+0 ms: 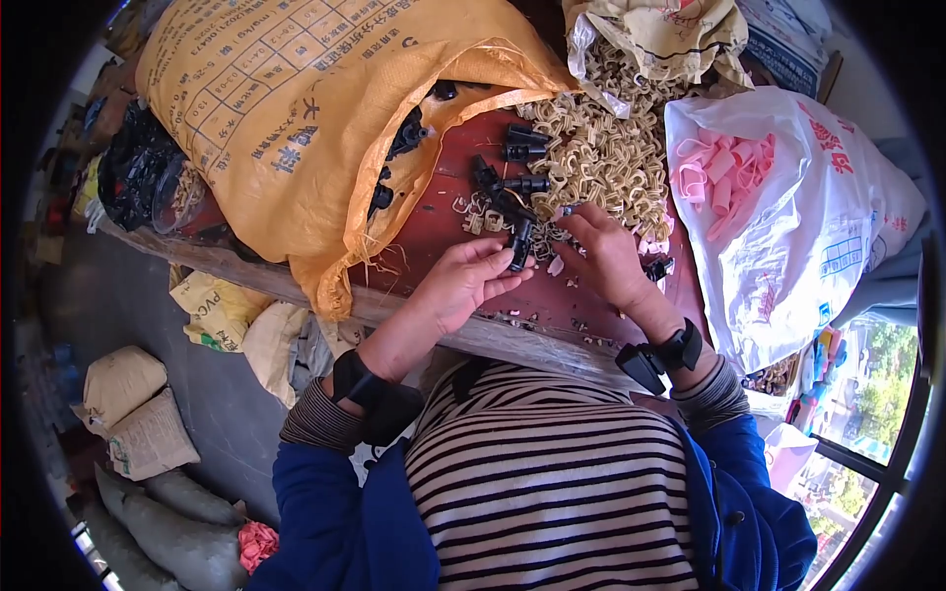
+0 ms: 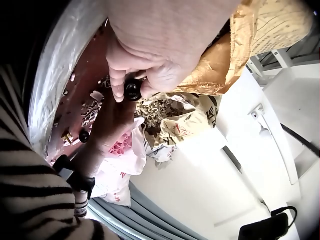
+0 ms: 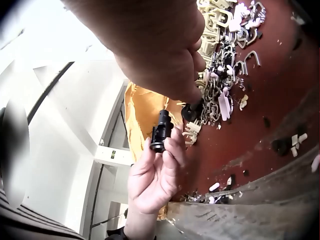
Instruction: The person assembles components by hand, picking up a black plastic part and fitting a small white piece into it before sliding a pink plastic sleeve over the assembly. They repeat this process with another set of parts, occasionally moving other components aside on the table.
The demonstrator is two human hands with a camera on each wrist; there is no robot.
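Note:
My left hand (image 1: 461, 283) holds a black plastic cylindrical fitting (image 3: 163, 131) between thumb and fingers, above the near part of the red tabletop. In the left wrist view the round end of the fitting (image 2: 132, 90) shows at the fingertips. To its right, my right hand (image 1: 609, 258) has thumb and index finger brought together, a tiny shiny piece (image 1: 567, 210) at their tips. Under the right hand lie bent metal pins (image 3: 252, 59), springs and small pink pieces (image 3: 224, 105). More black fittings (image 1: 525, 184) lie just beyond the hands.
An orange woven sack (image 1: 296, 128) with black parts in its mouth lies at the left. Beige plastic clips (image 1: 611, 158) spill from a paper sack (image 1: 670, 39) at the back. A white bag (image 1: 778, 246) of pink pieces (image 1: 724, 177) stands right. Plastic film covers the front edge.

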